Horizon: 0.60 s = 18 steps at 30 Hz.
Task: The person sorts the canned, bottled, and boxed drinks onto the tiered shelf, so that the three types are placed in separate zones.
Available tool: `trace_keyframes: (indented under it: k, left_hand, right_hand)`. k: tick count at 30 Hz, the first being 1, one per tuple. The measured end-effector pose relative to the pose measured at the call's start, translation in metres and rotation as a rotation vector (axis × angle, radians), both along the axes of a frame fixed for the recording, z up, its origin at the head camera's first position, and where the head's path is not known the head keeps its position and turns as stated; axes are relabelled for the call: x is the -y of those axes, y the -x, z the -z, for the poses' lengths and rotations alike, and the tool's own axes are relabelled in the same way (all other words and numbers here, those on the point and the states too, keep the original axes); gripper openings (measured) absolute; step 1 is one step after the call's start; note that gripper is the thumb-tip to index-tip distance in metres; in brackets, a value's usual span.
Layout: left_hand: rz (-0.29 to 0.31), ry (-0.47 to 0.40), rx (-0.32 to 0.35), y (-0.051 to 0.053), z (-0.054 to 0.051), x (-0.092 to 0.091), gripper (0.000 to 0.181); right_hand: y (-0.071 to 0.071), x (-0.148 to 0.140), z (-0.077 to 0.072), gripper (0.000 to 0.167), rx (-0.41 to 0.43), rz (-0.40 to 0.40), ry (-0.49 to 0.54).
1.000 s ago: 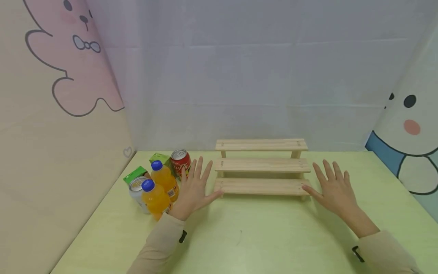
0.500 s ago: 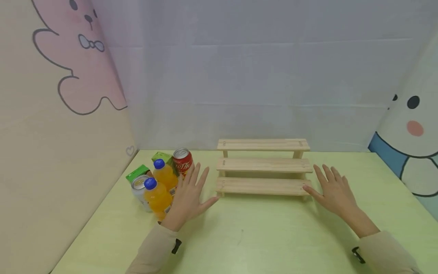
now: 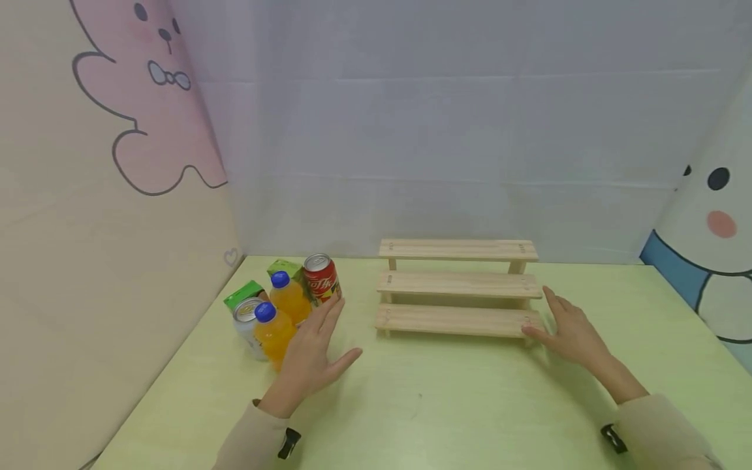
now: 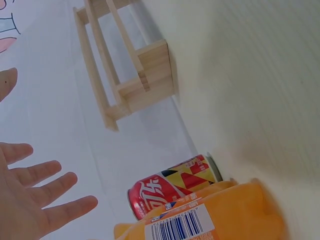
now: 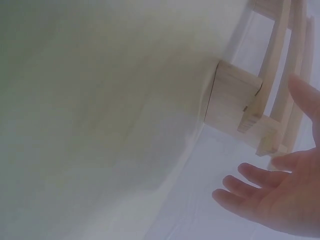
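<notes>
In the head view my left hand (image 3: 308, 356) hovers with fingers extended beside two orange drink bottles with blue caps, the front bottle (image 3: 274, 333) and the rear bottle (image 3: 289, 297). A red soda can (image 3: 322, 279) stands just beyond its fingertips; the left wrist view shows that can (image 4: 170, 187) behind orange plastic, with the hand holding nothing. My right hand (image 3: 576, 336), also holding nothing, is at the right end of a three-step wooden rack (image 3: 458, 318). Its thumb overlaps the lowest step in the head view; contact is unclear.
A silver-white can (image 3: 247, 323), a green-topped carton (image 3: 243, 294) and a light green carton (image 3: 284, 267) stand around the bottles at left. The pale table (image 3: 446, 405) meets a white cloth backdrop (image 3: 440, 143) behind the rack.
My left hand has drawn back toward me and turned, its fingers coming closer together. The right hand's fingers have also drawn together near the rack. The view has shifted slightly left.
</notes>
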<state>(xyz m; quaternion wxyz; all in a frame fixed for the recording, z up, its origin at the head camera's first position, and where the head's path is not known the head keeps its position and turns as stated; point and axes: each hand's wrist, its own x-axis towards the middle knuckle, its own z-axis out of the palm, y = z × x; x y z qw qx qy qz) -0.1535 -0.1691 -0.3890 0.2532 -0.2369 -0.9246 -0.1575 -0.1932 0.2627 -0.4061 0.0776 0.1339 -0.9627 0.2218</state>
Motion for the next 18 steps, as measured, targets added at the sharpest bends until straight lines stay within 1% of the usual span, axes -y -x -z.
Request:
trace_keyframes:
  k: [4, 8, 10, 14, 18]
  left_hand:
    - [-0.023, -0.032, -0.010, -0.007, 0.001, 0.004, 0.077]
    - [-0.040, -0.060, -0.007, -0.013, 0.003, 0.008, 0.071]
    - [-0.044, -0.082, -0.010, -0.017, 0.004, 0.010, 0.070]
    - [-0.076, -0.105, -0.027, -0.023, 0.006, 0.018, 0.068]
    - [-0.122, -0.133, 0.012, -0.031, 0.006, 0.025, 0.064]
  right_hand:
    - [0.003, 0.000, 0.000, 0.092, 0.038, -0.016, 0.025]
    - [0.006, 0.000, 0.000, 0.094, 0.071, -0.022, 0.052]
    - [0.007, 0.000, 0.001, 0.094, 0.079, -0.026, 0.064]
    - [0.008, 0.000, 0.000, 0.096, 0.088, -0.040, 0.079]
    - [0.010, 0.000, 0.001, 0.098, 0.092, -0.052, 0.074]
